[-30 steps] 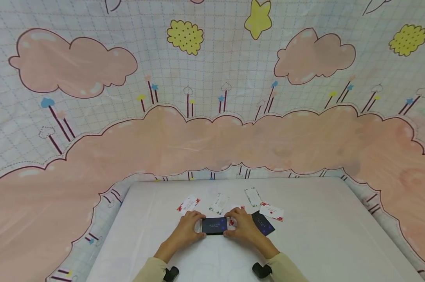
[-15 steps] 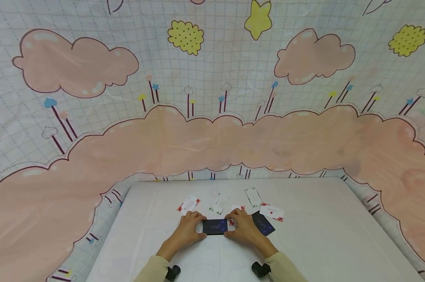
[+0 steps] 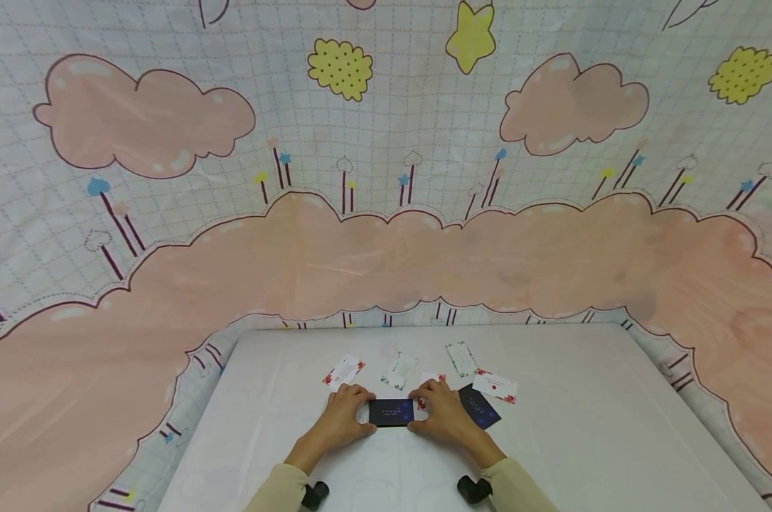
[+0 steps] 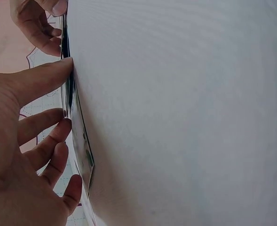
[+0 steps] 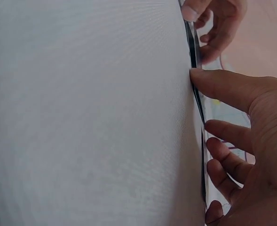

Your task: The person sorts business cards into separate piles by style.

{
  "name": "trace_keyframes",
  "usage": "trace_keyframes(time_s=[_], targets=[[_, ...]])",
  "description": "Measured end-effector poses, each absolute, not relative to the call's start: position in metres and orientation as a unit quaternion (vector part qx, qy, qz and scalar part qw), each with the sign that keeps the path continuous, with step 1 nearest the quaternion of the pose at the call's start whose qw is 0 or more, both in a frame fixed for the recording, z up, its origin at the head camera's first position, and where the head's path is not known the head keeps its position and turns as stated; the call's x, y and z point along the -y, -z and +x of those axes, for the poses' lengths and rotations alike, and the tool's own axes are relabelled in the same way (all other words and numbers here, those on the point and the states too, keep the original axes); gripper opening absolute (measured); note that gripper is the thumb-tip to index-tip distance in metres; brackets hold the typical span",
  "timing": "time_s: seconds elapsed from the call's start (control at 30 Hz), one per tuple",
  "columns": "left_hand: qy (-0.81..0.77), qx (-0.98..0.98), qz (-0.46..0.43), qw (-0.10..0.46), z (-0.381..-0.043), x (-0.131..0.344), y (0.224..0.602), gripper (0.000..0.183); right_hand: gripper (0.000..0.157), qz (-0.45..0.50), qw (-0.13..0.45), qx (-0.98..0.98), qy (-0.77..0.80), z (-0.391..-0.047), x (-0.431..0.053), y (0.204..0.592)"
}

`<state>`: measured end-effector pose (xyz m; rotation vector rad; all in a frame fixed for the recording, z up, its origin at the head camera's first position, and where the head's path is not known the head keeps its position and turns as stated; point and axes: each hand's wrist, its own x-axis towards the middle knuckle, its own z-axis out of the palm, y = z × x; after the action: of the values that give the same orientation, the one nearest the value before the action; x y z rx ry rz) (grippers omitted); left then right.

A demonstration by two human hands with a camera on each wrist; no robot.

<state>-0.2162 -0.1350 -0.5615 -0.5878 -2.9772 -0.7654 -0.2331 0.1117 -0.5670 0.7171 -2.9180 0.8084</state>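
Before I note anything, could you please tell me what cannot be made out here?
Print on the held dark card: too small to read, head view.
Whatever lies beneath that card: hidden by it, head view.
Part of the red-flowered card behind the right hand: hidden by that hand, head view.
Sleeves: cut off by bottom edge, head view.

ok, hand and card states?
Left hand: pinching held dark card's left end
Right hand: pinching right end
Held dark card: print showing
Pale patch by left hand: unclear
Other dark card: flat, partly covered
Rightmost white card: overlapping it
Leftmost white card: flat
Middle leafy card: flat
Far leafy card: flat
White card behind right hand: mostly hidden
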Motion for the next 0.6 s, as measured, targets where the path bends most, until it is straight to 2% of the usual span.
trace_keyframes(time_s=[0.3, 0.6], targets=[[0.246, 0.951, -0.186, 0.015, -0.214, 0.135, 0.564, 0.054, 0.052, 0.229, 0.026, 0.937, -0.262, -0.231, -0.113, 0.570], [0.263, 0.947, -0.180, 0.035, -0.206, 0.134, 0.558, 0.053, 0.045, 0.223, 0.036, 0.916, -0.331, -0.225, -0.120, 0.564]])
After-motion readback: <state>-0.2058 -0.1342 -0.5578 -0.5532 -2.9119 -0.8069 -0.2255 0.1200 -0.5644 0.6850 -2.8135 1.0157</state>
